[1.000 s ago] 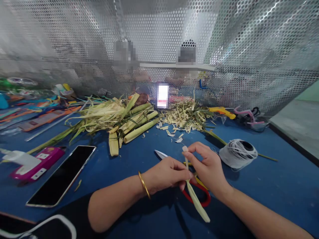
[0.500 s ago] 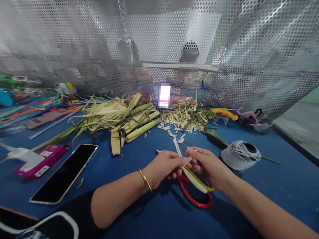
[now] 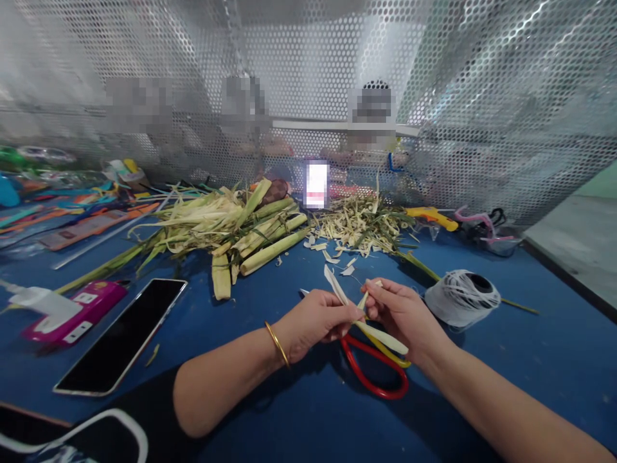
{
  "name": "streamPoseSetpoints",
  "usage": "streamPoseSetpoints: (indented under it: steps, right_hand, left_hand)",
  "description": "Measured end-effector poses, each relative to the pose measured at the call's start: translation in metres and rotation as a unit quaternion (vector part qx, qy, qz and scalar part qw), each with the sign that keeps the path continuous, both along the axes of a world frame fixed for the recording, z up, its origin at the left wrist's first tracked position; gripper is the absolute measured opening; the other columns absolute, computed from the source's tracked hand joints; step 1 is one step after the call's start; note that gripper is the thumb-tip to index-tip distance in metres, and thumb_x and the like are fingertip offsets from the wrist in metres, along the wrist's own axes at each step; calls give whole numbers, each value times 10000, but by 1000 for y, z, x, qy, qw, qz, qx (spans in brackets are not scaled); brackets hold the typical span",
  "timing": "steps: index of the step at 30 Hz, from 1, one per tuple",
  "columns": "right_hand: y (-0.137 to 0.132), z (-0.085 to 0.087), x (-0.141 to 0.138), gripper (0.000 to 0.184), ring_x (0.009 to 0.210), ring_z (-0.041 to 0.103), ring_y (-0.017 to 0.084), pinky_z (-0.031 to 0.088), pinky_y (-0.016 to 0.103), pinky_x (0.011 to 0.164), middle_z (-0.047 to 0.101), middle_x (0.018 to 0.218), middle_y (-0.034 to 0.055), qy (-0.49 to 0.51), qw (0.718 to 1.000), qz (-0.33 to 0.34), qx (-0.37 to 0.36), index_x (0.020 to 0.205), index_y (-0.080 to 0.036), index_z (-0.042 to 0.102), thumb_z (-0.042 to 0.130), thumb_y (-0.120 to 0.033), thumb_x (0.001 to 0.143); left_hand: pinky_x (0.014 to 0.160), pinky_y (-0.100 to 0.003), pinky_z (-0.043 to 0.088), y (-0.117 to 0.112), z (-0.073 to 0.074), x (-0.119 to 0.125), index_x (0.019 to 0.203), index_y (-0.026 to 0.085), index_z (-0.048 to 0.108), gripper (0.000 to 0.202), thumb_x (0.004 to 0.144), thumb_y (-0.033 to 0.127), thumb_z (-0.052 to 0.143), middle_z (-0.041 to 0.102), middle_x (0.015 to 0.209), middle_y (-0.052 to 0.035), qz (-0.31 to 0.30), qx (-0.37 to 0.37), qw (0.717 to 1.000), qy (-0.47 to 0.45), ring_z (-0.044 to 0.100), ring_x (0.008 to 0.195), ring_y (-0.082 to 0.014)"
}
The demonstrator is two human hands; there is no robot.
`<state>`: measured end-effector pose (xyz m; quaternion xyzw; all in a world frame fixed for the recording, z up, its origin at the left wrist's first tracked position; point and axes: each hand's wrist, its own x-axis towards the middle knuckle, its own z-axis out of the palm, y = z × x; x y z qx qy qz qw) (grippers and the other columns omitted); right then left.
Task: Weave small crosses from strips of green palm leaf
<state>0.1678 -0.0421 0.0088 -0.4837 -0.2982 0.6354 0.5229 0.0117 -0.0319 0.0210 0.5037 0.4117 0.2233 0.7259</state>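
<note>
My left hand (image 3: 324, 316), a gold bangle (image 3: 278, 344) on its wrist, pinches pale strips of plant leaf (image 3: 383, 337) that cross between my hands. One strip end sticks up past the left fingers, another slants down to the right. With thumb and forefinger, my right hand (image 3: 393, 307) grips a short end of the same leaf. Under both hands lie scissors (image 3: 373, 379) with red and yellow handles; their tip shows left of my left hand. A spool of white thread (image 3: 461, 297) stands right of my right hand, and a fine thread runs near the fingers.
Behind my hands lie a bundle of green stalks (image 3: 272, 251) and a heap of leaf scraps (image 3: 366, 225). At left are a dark phone (image 3: 123, 337) and a magenta power strip (image 3: 77, 312). A yellow glue gun (image 3: 431, 217) lies by the perforated metal screen (image 3: 308, 58).
The right fingers have drawn slightly away from the left ones, so more of the short leaf end shows. The long strip has swung a little toward the right. The view has shifted slightly.
</note>
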Motion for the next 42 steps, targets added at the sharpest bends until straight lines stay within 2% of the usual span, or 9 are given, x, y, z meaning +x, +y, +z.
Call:
streamPoseSetpoints:
  steps: [9, 14, 20, 22, 25, 28, 30, 33, 42]
  right_hand:
    - [6, 10, 14, 474, 550, 566, 125, 440, 244, 519, 638, 664, 15, -145, 988, 27, 52, 786, -175, 643, 725, -606, 606]
    - [1, 15, 17, 343, 524, 524, 128, 413, 258, 549, 554, 523, -23, -355, 899, 196, 165, 588, -196, 568, 609, -491, 758]
    - [0, 8, 18, 307, 486, 472, 134, 346, 259, 496, 511, 492, -27, -469, 838, 159, 228, 580, -216, 572, 504, -373, 834]
    - [-1, 8, 19, 247, 630, 553, 175, 397, 297, 598, 616, 655, 19, -560, 761, 82, 316, 690, -221, 639, 494, -322, 861]
    - [-8, 11, 15, 187, 816, 578, 209, 399, 361, 771, 661, 869, 71, -659, 569, -31, 491, 943, -208, 667, 493, -208, 874]
    - [-13, 10, 10, 261, 749, 561, 177, 382, 365, 820, 661, 800, 57, -681, 404, 39, 609, 1019, -161, 649, 423, -121, 894]
    - [-14, 7, 7, 307, 757, 556, 182, 373, 371, 837, 656, 780, 61, -696, 342, 98, 624, 1026, -129, 648, 368, -93, 906]
    - [-15, 2, 6, 315, 798, 564, 199, 367, 375, 852, 659, 794, 74, -705, 330, 110, 618, 952, -108, 660, 348, -82, 918]
    - [-20, 4, 5, 326, 825, 608, 210, 403, 379, 840, 707, 825, 112, -597, 391, 102, 693, 930, -68, 649, 325, -98, 945]
  left_hand:
    - [405, -187, 259, 3, 4, -2, 653, 140, 555, 471, 676, 604, 636, 513, 535, 30, 63, -29, 997, -39, 400, 435, -48]
    - [395, -165, 275, 8, 5, -3, 654, 128, 575, 316, 688, 404, 725, 499, 505, 51, 105, 5, 994, -1, 403, 419, -32]
    - [424, -179, 373, 9, -1, -1, 631, 127, 571, 251, 750, 313, 690, 538, 510, 38, 143, -23, 989, -27, 453, 403, -46]
    - [519, -209, 454, 9, 0, -3, 674, 114, 608, 267, 724, 353, 716, 607, 584, 0, 133, -52, 986, -80, 543, 484, -76]
    - [654, -239, 491, 10, 1, -7, 779, 87, 678, 294, 661, 340, 771, 687, 757, -73, 98, -77, 982, -145, 632, 661, -126]
    - [676, -213, 469, 11, 1, -8, 809, 69, 711, 286, 593, 228, 808, 694, 799, -79, 75, -84, 979, -172, 614, 679, -107]
    - [657, -202, 456, 12, -1, -7, 790, 64, 718, 275, 582, 216, 812, 688, 768, -69, 83, -82, 977, -177, 591, 646, -90]
    - [660, -207, 459, 11, -4, -4, 751, 66, 715, 256, 582, 228, 818, 690, 747, -72, 111, -73, 976, -174, 593, 647, -96]
    - [675, -258, 512, 3, -1, 0, 808, 112, 621, 281, 576, 75, 775, 710, 689, -73, 204, -111, 959, -163, 649, 638, -142]
